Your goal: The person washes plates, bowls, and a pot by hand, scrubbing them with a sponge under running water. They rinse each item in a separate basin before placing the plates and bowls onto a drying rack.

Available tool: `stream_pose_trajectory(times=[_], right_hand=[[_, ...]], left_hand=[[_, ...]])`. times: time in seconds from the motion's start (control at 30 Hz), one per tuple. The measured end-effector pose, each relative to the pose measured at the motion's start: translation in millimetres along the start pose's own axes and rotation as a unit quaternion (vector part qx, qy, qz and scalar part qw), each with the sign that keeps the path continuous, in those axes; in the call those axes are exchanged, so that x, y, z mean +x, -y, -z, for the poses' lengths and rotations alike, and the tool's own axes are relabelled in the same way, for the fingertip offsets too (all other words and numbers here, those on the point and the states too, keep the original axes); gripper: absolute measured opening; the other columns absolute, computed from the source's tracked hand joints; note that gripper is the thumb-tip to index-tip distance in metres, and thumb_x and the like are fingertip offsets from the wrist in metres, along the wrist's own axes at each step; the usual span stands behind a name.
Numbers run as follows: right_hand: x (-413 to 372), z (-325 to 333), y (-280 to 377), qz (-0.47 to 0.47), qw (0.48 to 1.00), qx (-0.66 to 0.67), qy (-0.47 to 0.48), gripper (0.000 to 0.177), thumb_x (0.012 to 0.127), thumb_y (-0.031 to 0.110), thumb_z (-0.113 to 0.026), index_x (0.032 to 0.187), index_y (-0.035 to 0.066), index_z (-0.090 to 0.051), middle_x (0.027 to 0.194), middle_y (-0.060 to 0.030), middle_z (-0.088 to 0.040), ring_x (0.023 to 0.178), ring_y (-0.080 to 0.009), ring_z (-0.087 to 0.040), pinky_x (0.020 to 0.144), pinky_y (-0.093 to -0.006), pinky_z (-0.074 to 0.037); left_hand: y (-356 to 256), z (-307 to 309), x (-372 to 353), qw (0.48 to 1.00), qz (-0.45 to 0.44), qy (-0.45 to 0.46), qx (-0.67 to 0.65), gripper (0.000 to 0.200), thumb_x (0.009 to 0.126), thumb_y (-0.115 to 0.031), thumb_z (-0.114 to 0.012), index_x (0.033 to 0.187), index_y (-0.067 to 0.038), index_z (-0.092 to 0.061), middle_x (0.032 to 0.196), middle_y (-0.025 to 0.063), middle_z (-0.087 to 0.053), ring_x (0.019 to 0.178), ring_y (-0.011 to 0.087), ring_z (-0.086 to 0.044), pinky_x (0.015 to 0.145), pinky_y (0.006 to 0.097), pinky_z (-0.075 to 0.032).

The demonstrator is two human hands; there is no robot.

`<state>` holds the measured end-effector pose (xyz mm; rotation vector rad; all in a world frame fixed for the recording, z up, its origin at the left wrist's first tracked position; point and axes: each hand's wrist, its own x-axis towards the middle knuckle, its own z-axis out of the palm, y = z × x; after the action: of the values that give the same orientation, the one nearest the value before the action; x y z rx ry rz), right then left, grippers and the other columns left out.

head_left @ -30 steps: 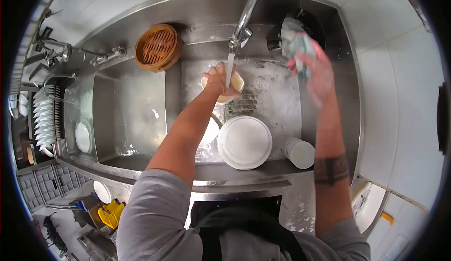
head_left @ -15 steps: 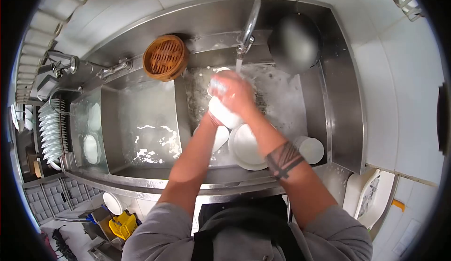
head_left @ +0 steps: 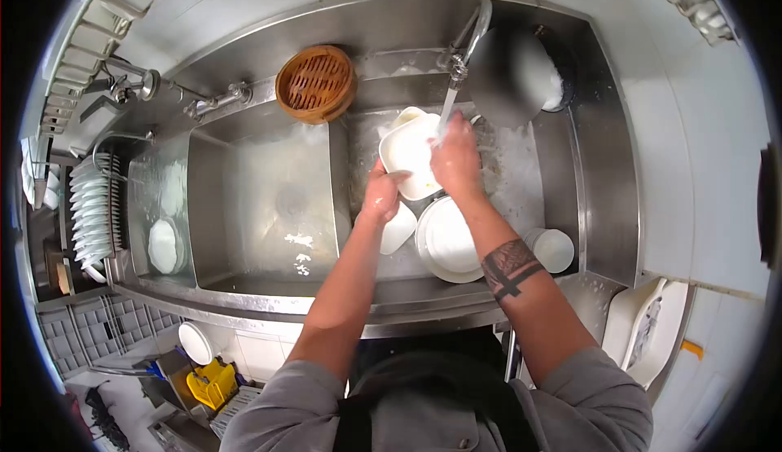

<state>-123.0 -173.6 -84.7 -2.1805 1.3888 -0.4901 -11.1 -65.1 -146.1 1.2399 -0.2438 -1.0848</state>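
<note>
My left hand point(head_left: 381, 194) grips the lower left edge of a white square dish point(head_left: 410, 152), its thumb over the rim. At the dish's right side is my right hand point(head_left: 456, 159), fingers closed near the running water; whether it holds something there is too blurred to tell. Water falls from the faucet point(head_left: 458, 71) beside the dish. Another white dish point(head_left: 399, 230) and a round white plate point(head_left: 446, 240) lie below in the sink.
A bamboo steamer point(head_left: 316, 84) rests on the sink's back edge. A dark wok point(head_left: 509, 73) stands at the back right, a white bowl point(head_left: 554, 250) at the front right. Plates point(head_left: 91, 212) fill a rack at far left.
My hands have drawn apart, and the white dish now shows its face between them. The whole view has shifted, so the sink and its contents appear slightly farther right.
</note>
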Motion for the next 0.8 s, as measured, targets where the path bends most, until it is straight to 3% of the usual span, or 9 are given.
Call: stream_pose_trajectory(times=[0.1, 0.13, 0.2, 0.3, 0.43, 0.53, 0.63, 0.7, 0.8], right_hand=[[-17, -113, -13, 0.097, 0.978, 0.162, -0.087, 0.056, 0.108, 0.033, -0.050, 0.156, 0.006, -0.043, 0.164, -0.0320, -0.032, 0.153, -0.0502, -0.027, 0.125, -0.0498, -0.027], [-23, -85, -1, 0.042, 0.951, 0.254, 0.170, 0.048, 0.109, 0.027, -0.047, 0.154, 0.011, -0.049, 0.156, -0.0298, -0.045, 0.146, -0.0471, -0.041, 0.122, -0.0477, -0.033], [-43, -83, -2, 0.144, 0.948, 0.206, 0.194, 0.037, 0.101, 0.017, -0.055, 0.137, 0.013, -0.066, 0.143, -0.0223, -0.060, 0.135, -0.0424, -0.054, 0.115, -0.0464, -0.041], [-37, -61, -29, 0.296, 0.941, -0.029, 0.160, 0.019, 0.091, 0.007, -0.067, 0.103, 0.013, -0.081, 0.120, -0.0182, -0.068, 0.119, -0.0364, -0.058, 0.100, -0.0408, -0.049], [-26, -112, -20, 0.160, 0.963, 0.214, 0.018, 0.022, 0.083, 0.006, -0.073, 0.104, 0.011, -0.077, 0.105, -0.0155, -0.067, 0.115, -0.0342, -0.058, 0.091, -0.0393, -0.049], [-60, -92, 1, 0.232, 0.962, 0.039, 0.139, 0.017, 0.083, 0.016, -0.073, 0.099, 0.013, -0.077, 0.099, -0.0124, -0.068, 0.109, -0.0333, -0.061, 0.092, -0.0444, -0.048], [-49, -52, -19, 0.251, 0.947, -0.132, 0.151, 0.010, 0.081, 0.013, -0.070, 0.090, 0.015, -0.074, 0.107, -0.0077, -0.067, 0.118, -0.0296, -0.056, 0.100, -0.0446, -0.044], [-39, -59, -12, 0.213, 0.974, -0.041, 0.062, 0.014, 0.082, 0.012, -0.068, 0.095, 0.014, -0.074, 0.109, -0.0088, -0.066, 0.113, -0.0322, -0.058, 0.097, -0.0440, -0.046], [-67, -109, -8, 0.209, 0.973, 0.036, 0.087, 0.016, 0.081, 0.017, -0.071, 0.097, 0.014, -0.072, 0.107, -0.0091, -0.066, 0.103, -0.0363, -0.061, 0.091, -0.0466, -0.048]], left_hand=[[-13, -13, -4, 0.993, 0.055, 0.080, -0.067, 0.048, 0.110, -0.038, -0.056, 0.140, 0.000, -0.050, 0.128, 0.0122, -0.065, 0.109, 0.0230, -0.068, 0.086, 0.0372, -0.059], [-8, -4, 7, 0.991, 0.088, 0.050, -0.090, 0.054, 0.110, -0.046, -0.051, 0.142, -0.002, -0.049, 0.128, 0.0116, -0.064, 0.108, 0.0221, -0.067, 0.088, 0.0369, -0.058], [-7, 28, 20, 0.983, 0.167, -0.074, -0.004, 0.068, 0.109, -0.063, -0.038, 0.148, -0.007, -0.047, 0.134, 0.0125, -0.061, 0.115, 0.0220, -0.063, 0.097, 0.0389, -0.055], [2, 63, 8, 0.996, 0.058, -0.062, 0.034, 0.070, 0.110, -0.060, -0.041, 0.149, -0.003, -0.047, 0.141, 0.0158, -0.057, 0.131, 0.0249, -0.055, 0.104, 0.0409, -0.050], [37, 64, 17, 0.988, 0.152, -0.001, 0.041, 0.066, 0.111, -0.057, -0.041, 0.148, -0.003, -0.048, 0.136, 0.0169, -0.061, 0.125, 0.0253, -0.060, 0.100, 0.0409, -0.053], [0, 54, 17, 0.986, 0.047, -0.148, 0.060, 0.060, 0.113, -0.049, -0.042, 0.141, 0.002, -0.053, 0.120, 0.0169, -0.069, 0.104, 0.0249, -0.069, 0.085, 0.0408, -0.058], [-2, 77, 0, 0.989, 0.058, -0.059, 0.122, 0.054, 0.113, -0.043, -0.044, 0.134, 0.004, -0.061, 0.121, 0.0190, -0.071, 0.106, 0.0256, -0.069, 0.088, 0.0416, -0.057], [24, 67, -3, 0.936, 0.038, -0.054, 0.344, 0.053, 0.114, -0.042, -0.044, 0.128, 0.005, -0.065, 0.122, 0.0191, -0.071, 0.105, 0.0279, -0.070, 0.090, 0.0415, -0.055], [9, 55, 5, 0.949, 0.040, -0.098, 0.297, 0.053, 0.113, -0.041, -0.046, 0.125, 0.006, -0.066, 0.118, 0.0185, -0.072, 0.102, 0.0290, -0.071, 0.090, 0.0414, -0.053]])
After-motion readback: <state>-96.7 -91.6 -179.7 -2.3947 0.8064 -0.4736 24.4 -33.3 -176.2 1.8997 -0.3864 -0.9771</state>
